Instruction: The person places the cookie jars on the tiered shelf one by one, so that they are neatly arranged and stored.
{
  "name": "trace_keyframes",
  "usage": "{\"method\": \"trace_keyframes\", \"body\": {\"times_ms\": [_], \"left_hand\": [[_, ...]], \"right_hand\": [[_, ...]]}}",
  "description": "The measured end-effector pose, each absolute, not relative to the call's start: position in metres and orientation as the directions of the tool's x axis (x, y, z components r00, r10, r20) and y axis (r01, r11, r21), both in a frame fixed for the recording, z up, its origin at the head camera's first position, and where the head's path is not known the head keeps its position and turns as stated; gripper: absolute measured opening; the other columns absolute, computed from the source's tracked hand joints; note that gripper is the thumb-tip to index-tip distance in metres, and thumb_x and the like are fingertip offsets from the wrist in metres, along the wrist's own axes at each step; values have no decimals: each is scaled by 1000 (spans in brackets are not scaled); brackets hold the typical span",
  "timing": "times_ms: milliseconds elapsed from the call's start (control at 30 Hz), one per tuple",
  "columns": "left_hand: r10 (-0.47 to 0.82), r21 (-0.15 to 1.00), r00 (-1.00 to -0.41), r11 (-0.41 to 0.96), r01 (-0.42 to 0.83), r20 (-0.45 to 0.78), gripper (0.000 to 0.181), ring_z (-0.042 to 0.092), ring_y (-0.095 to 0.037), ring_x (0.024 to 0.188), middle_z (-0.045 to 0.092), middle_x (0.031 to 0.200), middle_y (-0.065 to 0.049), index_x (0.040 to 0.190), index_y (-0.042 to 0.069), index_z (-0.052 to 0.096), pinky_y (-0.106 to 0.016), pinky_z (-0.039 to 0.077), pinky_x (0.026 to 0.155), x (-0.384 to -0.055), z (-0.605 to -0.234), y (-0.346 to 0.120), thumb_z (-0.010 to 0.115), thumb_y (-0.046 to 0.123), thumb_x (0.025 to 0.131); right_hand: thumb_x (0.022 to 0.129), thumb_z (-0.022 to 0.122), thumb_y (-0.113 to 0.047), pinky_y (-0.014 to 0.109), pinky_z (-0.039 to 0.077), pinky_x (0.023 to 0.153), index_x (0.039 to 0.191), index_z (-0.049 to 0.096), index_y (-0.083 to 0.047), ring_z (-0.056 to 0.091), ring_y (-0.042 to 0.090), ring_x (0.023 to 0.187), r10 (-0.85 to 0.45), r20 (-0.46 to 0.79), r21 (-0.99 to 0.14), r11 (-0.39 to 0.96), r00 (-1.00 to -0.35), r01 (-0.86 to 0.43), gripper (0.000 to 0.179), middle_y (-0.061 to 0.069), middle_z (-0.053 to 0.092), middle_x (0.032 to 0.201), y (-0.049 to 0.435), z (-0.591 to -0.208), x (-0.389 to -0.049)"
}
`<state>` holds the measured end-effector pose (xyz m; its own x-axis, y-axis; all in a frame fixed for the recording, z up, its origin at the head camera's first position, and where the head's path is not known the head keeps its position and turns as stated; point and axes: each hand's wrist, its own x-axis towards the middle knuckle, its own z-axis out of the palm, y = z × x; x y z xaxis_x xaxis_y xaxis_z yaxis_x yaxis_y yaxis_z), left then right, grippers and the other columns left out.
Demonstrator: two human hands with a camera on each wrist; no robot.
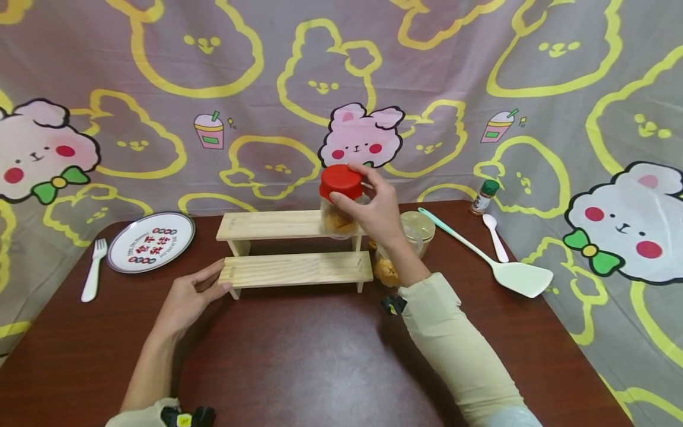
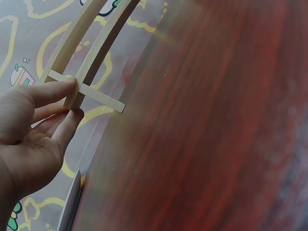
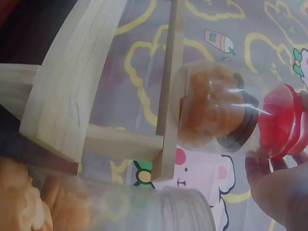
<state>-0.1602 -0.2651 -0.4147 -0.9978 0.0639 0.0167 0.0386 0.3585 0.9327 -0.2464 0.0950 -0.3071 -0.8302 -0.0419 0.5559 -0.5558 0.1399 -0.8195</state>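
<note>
My right hand (image 1: 381, 213) grips a clear plastic jar by its red lid (image 1: 341, 178). Brown food pieces show in the jar (image 3: 216, 106), which is upright at the right end of the upper step (image 1: 272, 224) of a two-step wooden rack; its base is right at that board. With thumb and fingers, my left hand (image 1: 184, 296) pinches the left end of the lower step (image 1: 293, 270). Another clear jar (image 3: 178, 207) with orange-brown pieces stands beside the rack's right end, partly behind my right forearm.
A round container with a yellowish top (image 1: 418, 226) stands behind that forearm. Farther right are a white turner (image 1: 520, 277), a white spoon (image 1: 496, 240) and a green-capped seasoning bottle (image 1: 482, 198). At left lie a plate (image 1: 152, 243) and a fork (image 1: 94, 270). A patterned curtain hangs behind.
</note>
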Motion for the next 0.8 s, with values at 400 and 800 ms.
{"method": "trace_keyframes", "body": {"times_ms": [400, 800], "left_hand": [[57, 928, -998, 372, 25, 4, 63, 44, -23, 137, 44, 152, -18, 149, 0, 47, -11, 47, 91, -158, -415, -267, 73, 23, 97], [61, 933, -998, 359, 32, 11, 63, 46, -14, 134, 43, 152, -20, 148, -3, 47, -11, 46, 92, -158, -416, -265, 73, 21, 96]], "right_hand": [[85, 82, -9, 36, 52, 100, 136, 59, 1, 58, 24, 115, -93, 557, -819, 103, -825, -564, 57, 14, 62, 130, 71, -307, -253], [86, 81, -9, 31, 51, 101, 139, 56, 3, 59, 24, 116, -169, 595, -790, 60, -786, -611, 60, 17, 63, 131, 39, -313, -257]]}}
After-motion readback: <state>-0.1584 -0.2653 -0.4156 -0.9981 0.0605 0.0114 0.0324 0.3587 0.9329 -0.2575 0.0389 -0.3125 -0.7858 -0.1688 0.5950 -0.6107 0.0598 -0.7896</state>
